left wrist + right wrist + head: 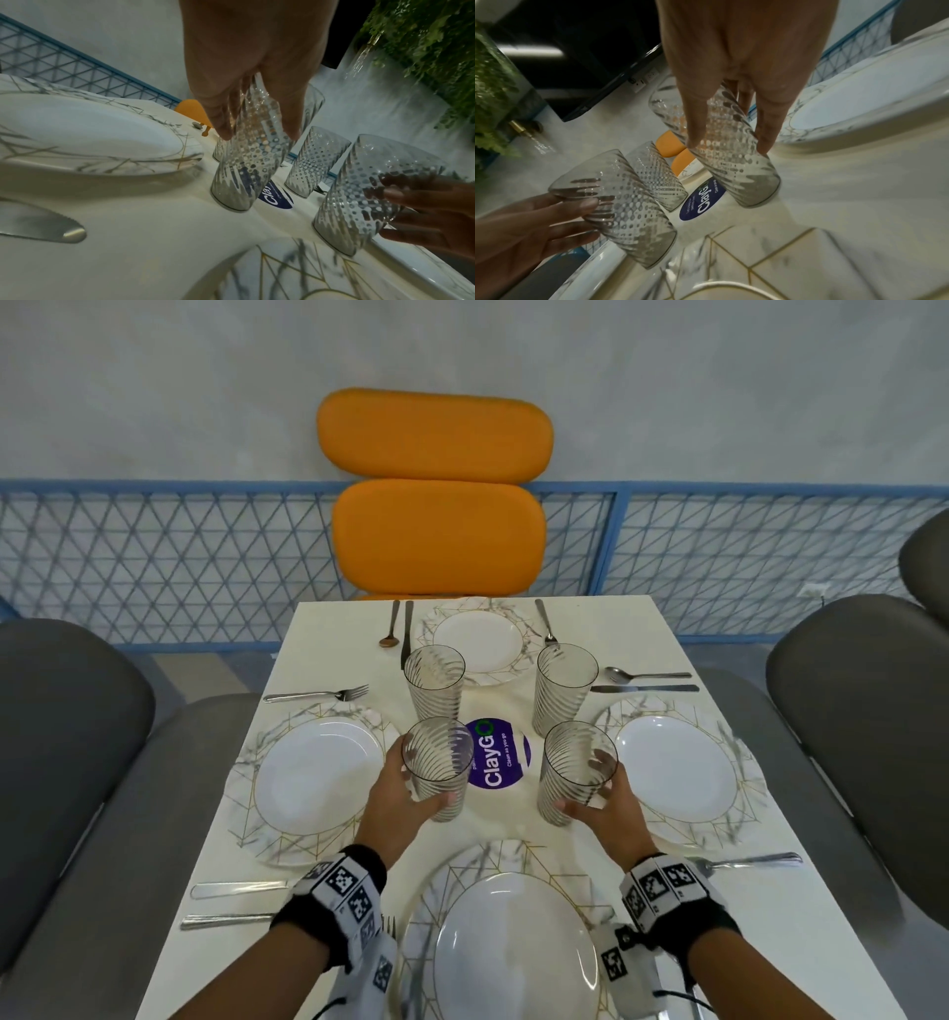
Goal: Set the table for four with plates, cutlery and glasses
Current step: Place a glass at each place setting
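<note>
Glasses are what I have in both hands. From my head view, my left hand (405, 793) wraps the near-left glass (436, 767) and my right hand (606, 806) wraps the near-right glass (577, 773), both standing on the table (518, 819) either side of the purple sticker (495, 755). Two more glasses stand beyond, and four plates with cutlery ring the table.

My left wrist view shows my thumb and fingers (221, 123) curled around the glass (246, 154) at mid-height, its base on the table.

My right wrist view shows the same clasp: fingers (767, 132) clamped on the ribbed wall of the glass (734, 162), base down beside the sticker.

I judge these thin, light and breakable, the ribbing giving some purchase; holding mid-body, below the rim, suits them best.
</note>
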Demonstrator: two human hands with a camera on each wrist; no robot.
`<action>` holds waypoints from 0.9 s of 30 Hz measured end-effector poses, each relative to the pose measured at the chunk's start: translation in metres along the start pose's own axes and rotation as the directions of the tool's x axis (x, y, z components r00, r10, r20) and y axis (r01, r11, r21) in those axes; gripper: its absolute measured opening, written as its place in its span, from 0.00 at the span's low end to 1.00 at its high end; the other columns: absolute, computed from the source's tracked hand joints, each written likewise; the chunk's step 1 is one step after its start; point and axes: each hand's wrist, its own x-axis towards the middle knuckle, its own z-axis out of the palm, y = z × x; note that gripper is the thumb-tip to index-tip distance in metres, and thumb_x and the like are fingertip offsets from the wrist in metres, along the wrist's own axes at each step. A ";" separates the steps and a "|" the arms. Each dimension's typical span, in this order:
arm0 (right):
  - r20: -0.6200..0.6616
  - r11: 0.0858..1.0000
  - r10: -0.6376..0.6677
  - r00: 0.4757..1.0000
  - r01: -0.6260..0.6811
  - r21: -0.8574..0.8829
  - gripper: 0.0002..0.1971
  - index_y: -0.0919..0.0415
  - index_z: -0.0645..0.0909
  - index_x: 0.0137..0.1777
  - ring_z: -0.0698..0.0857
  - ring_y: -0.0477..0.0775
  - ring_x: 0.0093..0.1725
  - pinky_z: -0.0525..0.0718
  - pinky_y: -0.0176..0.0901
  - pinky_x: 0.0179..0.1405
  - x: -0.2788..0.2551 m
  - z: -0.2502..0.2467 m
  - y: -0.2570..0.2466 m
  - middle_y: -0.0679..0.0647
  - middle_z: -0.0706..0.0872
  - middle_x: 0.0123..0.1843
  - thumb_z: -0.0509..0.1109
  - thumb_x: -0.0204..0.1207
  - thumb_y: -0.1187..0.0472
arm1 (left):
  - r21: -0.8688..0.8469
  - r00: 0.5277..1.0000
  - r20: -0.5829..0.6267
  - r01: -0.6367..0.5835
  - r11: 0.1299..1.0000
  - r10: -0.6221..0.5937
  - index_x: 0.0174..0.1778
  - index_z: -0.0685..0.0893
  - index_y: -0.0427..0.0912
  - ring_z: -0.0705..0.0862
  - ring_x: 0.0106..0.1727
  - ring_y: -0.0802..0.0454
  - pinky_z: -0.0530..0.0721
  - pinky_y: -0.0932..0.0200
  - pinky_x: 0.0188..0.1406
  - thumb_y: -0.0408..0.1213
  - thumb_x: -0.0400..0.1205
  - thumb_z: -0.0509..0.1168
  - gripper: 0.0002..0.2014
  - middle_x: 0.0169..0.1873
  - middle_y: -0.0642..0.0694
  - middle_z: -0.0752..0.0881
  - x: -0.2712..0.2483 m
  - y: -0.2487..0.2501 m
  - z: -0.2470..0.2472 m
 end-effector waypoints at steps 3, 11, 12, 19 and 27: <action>-0.011 1.000 0.007 1.000 -0.007 0.016 0.41 0.61 0.63 0.74 0.74 0.52 0.62 0.72 0.42 0.56 -0.002 -0.002 0.001 0.49 0.73 0.62 0.79 0.64 0.73 | 0.007 1.000 0.002 -0.002 1.000 0.002 0.78 0.61 0.48 0.77 0.63 0.50 0.76 0.56 0.62 0.32 0.67 0.79 0.46 0.65 0.52 0.75 0.002 -0.002 -0.001; 0.015 1.000 0.006 1.000 -0.006 0.012 0.40 0.61 0.61 0.76 0.72 0.49 0.63 0.72 0.41 0.58 0.002 -0.004 -0.002 0.48 0.72 0.64 0.77 0.66 0.72 | 0.026 1.000 -0.014 -0.004 1.000 0.004 0.78 0.61 0.48 0.77 0.61 0.50 0.75 0.58 0.60 0.32 0.68 0.79 0.45 0.67 0.51 0.74 0.001 -0.003 0.001; 0.021 1.000 0.007 1.000 -0.007 0.014 0.41 0.61 0.61 0.76 0.72 0.49 0.63 0.72 0.41 0.58 0.003 -0.004 -0.002 0.48 0.72 0.64 0.77 0.66 0.72 | 0.027 1.000 -0.015 -0.003 1.000 0.004 0.78 0.60 0.48 0.77 0.61 0.51 0.75 0.59 0.60 0.32 0.68 0.79 0.46 0.67 0.51 0.74 0.001 -0.003 0.001; 0.039 1.000 0.002 0.999 -0.002 0.001 0.42 0.60 0.61 0.75 0.72 0.51 0.65 0.72 0.43 0.59 0.006 -0.006 0.004 0.49 0.72 0.64 0.78 0.64 0.73 | 0.051 1.000 -0.004 -0.011 0.999 0.011 0.80 0.56 0.49 0.76 0.62 0.53 0.72 0.61 0.62 0.33 0.69 0.78 0.48 0.73 0.46 0.73 0.000 -0.004 0.000; 0.124 0.981 0.061 0.990 -0.036 -0.193 0.46 0.60 0.50 0.81 0.61 0.63 0.79 0.67 0.56 0.75 0.023 -0.066 0.003 0.61 0.57 0.80 0.71 0.68 0.80 | 0.068 0.990 -0.002 -0.138 0.988 0.138 0.79 0.55 0.62 0.73 0.70 0.56 0.72 0.57 0.67 0.76 0.57 0.67 0.55 0.73 0.58 0.70 0.003 0.001 -0.058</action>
